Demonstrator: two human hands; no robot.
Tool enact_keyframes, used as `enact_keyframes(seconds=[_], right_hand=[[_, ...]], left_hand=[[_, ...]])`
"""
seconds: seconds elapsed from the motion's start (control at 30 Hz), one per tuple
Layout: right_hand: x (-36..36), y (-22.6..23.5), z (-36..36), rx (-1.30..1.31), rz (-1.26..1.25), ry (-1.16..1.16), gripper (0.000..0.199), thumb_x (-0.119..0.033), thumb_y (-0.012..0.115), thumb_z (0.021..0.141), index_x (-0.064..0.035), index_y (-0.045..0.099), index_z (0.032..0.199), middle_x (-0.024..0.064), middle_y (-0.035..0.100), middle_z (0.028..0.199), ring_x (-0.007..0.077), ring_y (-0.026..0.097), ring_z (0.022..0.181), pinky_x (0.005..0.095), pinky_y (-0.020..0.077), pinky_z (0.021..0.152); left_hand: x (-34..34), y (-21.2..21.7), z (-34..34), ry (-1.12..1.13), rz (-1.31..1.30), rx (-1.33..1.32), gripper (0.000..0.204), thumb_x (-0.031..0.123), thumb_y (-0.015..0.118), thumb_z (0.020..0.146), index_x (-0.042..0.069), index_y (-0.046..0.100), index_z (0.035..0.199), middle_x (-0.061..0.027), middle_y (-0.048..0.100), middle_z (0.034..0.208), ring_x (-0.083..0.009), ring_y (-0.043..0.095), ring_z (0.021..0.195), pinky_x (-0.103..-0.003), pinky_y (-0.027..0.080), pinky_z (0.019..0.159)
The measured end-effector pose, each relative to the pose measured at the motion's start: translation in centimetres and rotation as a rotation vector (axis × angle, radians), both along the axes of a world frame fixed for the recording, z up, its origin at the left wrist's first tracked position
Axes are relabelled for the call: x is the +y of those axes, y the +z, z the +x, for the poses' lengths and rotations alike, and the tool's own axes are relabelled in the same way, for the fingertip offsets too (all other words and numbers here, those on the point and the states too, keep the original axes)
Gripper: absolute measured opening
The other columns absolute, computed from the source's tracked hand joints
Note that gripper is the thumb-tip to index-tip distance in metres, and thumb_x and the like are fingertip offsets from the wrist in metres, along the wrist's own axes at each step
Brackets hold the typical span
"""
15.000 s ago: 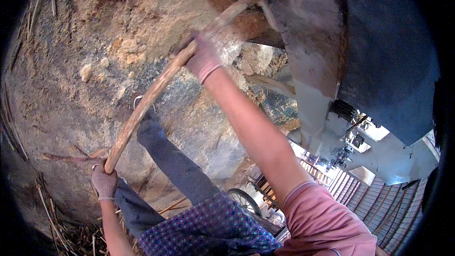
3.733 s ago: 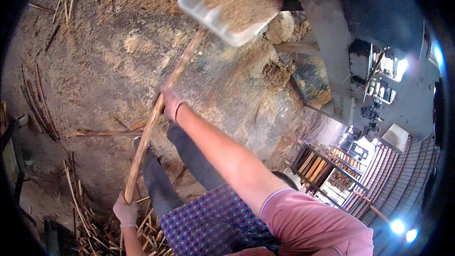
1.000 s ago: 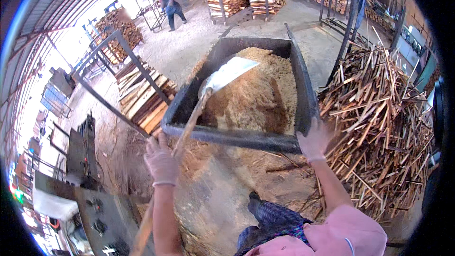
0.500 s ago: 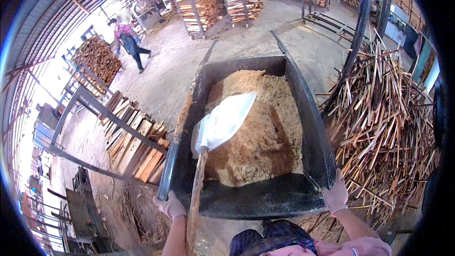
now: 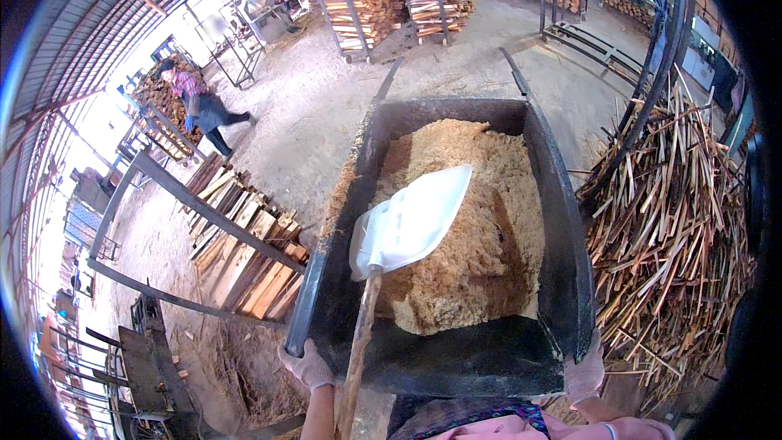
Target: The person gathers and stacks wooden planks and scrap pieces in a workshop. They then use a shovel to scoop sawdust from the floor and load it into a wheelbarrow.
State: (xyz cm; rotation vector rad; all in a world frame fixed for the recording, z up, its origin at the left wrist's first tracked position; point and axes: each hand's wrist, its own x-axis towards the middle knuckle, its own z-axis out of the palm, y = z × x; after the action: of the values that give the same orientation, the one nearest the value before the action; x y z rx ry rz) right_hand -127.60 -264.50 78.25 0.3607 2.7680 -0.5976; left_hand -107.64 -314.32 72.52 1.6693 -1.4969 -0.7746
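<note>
A black wheelbarrow-like tub cart (image 5: 456, 371) stands before me, with a heap of tan sawdust (image 5: 481, 277) in it. On the sawdust rests a shovel with a white blade (image 5: 411, 220), its wooden handle (image 5: 358, 358) slanting over the near left rim toward me. My left hand (image 5: 308, 367), in a pale glove, is closed round the cart's near left corner. The gloved right hand (image 5: 585, 371) grips the near right corner, its fingers over the rim. The cart's underside is hidden.
Thin wood strips (image 5: 668, 253) lie in a big tangled pile close on the right. Stacked boards (image 5: 244, 253) and a metal frame (image 5: 216, 228) stand at left. A person (image 5: 195, 106) walks at far left. Racks of stacked wood (image 5: 358, 4) stand ahead on the concrete floor (image 5: 305, 122).
The cart, shovel and both hands sit slightly lower and farther right in view, as do most surroundings. The walking person has moved left and nearer. Both hands keep their hold on the cart.
</note>
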Motion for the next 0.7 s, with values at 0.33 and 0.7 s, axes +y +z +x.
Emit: enact_keyframes(seconds=[0.33,0.7], right_hand=[[-4.6,-9.0,1.5,0.249,0.043,0.01,0.104,-0.019,0.077,0.078,-0.0116,0.017,0.163,0.032,0.052,0.137,0.0508,0.058,0.118,0.0534,0.0489,0.099],[-12.9,-5.2,-2.2,-0.017,0.075,-0.214,0.102,-0.023,0.077,0.079,-0.0097,0.02,0.162,0.027,0.047,0.146,0.0451,0.056,0.126,0.0492,0.0476,0.103]], left_hand=[[-9.9,-4.4,-5.9,-0.087,-0.014,0.116,0.08,0.014,0.077,0.087,-0.001,0.036,0.154,-0.0233,0.048,0.147,-0.0337,0.05,0.132,-0.04,0.035,0.115],[-16.2,-4.0,-13.7,-0.197,0.05,0.117,0.076,0.013,0.072,0.093,0.002,0.032,0.156,-0.0199,0.055,0.142,-0.0289,0.058,0.119,-0.039,0.044,0.105]])
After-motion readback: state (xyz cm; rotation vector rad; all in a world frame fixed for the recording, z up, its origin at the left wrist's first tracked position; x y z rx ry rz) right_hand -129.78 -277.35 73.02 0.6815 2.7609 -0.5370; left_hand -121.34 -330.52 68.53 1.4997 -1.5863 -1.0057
